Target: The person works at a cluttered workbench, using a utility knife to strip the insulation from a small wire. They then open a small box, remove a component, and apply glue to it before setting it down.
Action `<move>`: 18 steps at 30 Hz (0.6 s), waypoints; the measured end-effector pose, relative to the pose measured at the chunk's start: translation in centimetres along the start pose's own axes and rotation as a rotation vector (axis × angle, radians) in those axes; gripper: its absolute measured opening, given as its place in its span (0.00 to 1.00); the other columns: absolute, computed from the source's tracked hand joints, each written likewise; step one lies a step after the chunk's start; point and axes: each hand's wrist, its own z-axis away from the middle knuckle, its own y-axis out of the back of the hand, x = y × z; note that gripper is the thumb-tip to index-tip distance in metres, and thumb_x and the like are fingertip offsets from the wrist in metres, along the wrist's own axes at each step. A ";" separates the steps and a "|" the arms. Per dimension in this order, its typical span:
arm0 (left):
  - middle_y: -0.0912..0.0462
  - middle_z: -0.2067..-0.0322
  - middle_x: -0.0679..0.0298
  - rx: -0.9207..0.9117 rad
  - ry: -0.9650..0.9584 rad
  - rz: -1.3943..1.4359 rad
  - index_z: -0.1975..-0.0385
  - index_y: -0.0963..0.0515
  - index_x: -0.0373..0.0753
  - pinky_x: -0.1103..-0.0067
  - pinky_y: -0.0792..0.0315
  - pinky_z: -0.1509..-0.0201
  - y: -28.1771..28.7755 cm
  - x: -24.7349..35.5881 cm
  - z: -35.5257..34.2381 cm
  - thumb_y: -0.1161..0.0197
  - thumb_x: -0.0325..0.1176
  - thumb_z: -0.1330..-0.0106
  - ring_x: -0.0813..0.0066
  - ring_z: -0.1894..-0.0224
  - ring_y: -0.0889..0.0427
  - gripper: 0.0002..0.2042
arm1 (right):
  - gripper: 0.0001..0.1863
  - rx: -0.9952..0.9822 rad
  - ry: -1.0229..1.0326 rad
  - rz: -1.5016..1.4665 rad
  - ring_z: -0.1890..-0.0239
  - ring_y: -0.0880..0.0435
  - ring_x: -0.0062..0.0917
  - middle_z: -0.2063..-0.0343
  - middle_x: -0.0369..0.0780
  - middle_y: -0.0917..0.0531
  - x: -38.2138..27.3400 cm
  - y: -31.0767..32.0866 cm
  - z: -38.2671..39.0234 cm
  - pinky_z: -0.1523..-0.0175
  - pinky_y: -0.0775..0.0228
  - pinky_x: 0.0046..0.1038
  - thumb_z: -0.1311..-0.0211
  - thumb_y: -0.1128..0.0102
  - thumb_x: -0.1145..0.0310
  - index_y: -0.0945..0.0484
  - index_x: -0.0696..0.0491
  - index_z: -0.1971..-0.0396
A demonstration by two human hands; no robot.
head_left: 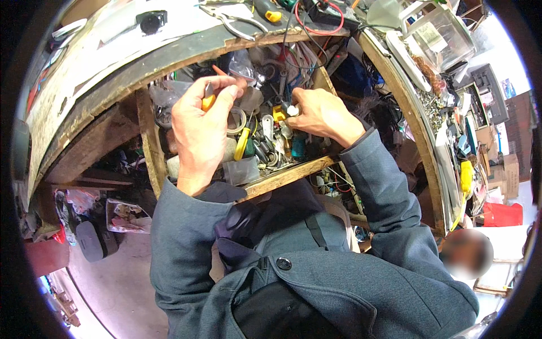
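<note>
Both my hands are above an open wooden drawer crammed with tools and small parts. My left hand is closed around a tool with a yellow-orange handle; most of it is hidden by the fingers. At its fingertips an orange-red pointed piece sticks out, and I cannot tell whether it is held. My right hand pinches a small white piece over the drawer. Between the hands lie a yellow-handled screwdriver, a roll of tape and a yellow object.
On the worktop beyond the drawer are pliers, a black-and-yellow handle and a red cable. To the right, a clear plastic box and a yellow tool rest among clutter. A dark case stands at lower left.
</note>
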 end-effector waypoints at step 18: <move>0.16 0.69 0.70 -0.052 0.172 -0.088 0.49 0.21 0.32 0.87 0.33 0.74 -0.2 0.6 -0.1 0.34 0.25 0.32 0.90 0.75 0.27 0.13 | 0.07 0.073 0.376 -1.260 0.66 0.24 0.09 0.72 0.29 0.19 -4.6 0.9 -2.9 0.62 0.28 0.19 0.29 0.37 0.70 0.17 0.58 0.63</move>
